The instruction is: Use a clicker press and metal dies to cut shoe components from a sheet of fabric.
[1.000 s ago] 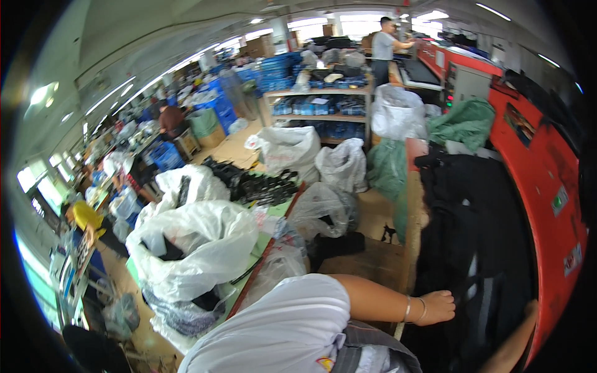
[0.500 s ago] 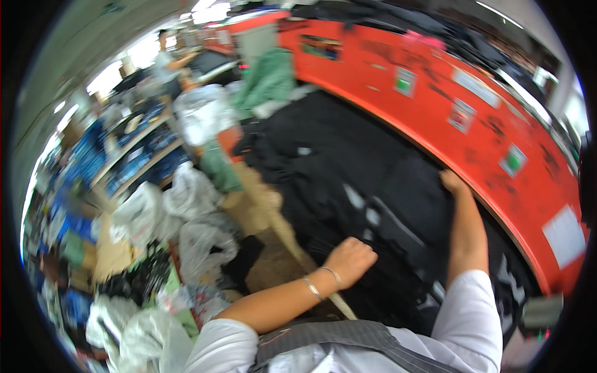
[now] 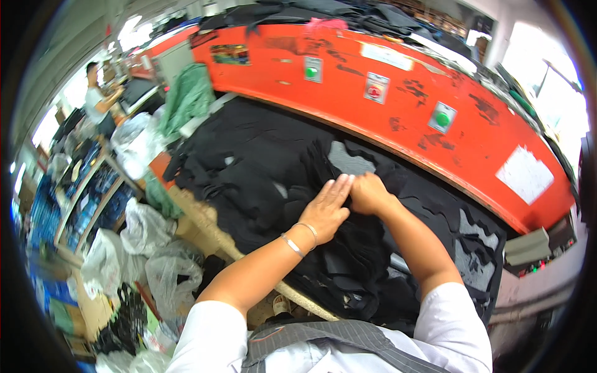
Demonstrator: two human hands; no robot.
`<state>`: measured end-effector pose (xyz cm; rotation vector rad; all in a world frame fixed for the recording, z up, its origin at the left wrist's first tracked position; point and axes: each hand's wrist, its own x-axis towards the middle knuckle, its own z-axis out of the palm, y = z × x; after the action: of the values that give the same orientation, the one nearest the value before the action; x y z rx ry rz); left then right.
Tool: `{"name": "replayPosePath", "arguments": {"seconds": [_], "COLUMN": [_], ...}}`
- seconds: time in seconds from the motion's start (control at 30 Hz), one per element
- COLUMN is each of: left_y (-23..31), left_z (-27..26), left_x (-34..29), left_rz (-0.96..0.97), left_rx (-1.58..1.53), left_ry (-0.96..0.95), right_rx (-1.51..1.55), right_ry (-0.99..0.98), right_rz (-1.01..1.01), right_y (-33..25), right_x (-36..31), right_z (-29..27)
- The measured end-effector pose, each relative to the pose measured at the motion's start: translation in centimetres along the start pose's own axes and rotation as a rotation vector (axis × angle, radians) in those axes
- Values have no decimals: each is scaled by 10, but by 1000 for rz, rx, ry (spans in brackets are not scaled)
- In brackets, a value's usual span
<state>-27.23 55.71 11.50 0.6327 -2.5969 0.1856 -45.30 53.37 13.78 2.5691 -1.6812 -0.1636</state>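
Observation:
Layers of black fabric [image 3: 261,137] cover the table, cut along wavy edges and creased in places. My left hand [image 3: 324,210] lies on the fabric with its fingers stretched out and close together, their tips at my right hand. Curled over the black fabric, my right hand [image 3: 368,194] appears to grip it, though its fingertips are hidden. Just beyond both hands shows a grey patch [image 3: 349,160] among the black layers. Loose folded black pieces [image 3: 351,255] hang in a heap nearer my body. A bracelet rings my left wrist.
A red machine beam [image 3: 273,68] with green and red buttons runs along the table's far side. Plastic bags [image 3: 149,227] and a shelf [image 3: 93,199] of blue items stand left. Green cloth [image 3: 189,99] hangs at the far left corner. Another person [image 3: 98,102] stands beyond.
My right hand has come from the beam's edge to the middle, beside my left hand. Layers there are now bunched, baring a grey patch. My left fingers have straightened; the view has swung right.

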Motion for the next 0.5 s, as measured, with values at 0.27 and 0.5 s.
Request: {"name": "replayPosePath", "arguments": {"seconds": [0.27, 0.5], "left_y": [30, 8], "left_z": [-45, -158], "left_x": [-38, -154], "left_rz": [-261, -729], "left_rx": [-94, 143], "left_ry": [474, 601], "right_rx": [64, -50], "right_ry": [453, 827], "right_rz": [-298, -842], "right_y": [-78, -195], "right_x": [-41, -13], "right_z": [-84, -171]}}
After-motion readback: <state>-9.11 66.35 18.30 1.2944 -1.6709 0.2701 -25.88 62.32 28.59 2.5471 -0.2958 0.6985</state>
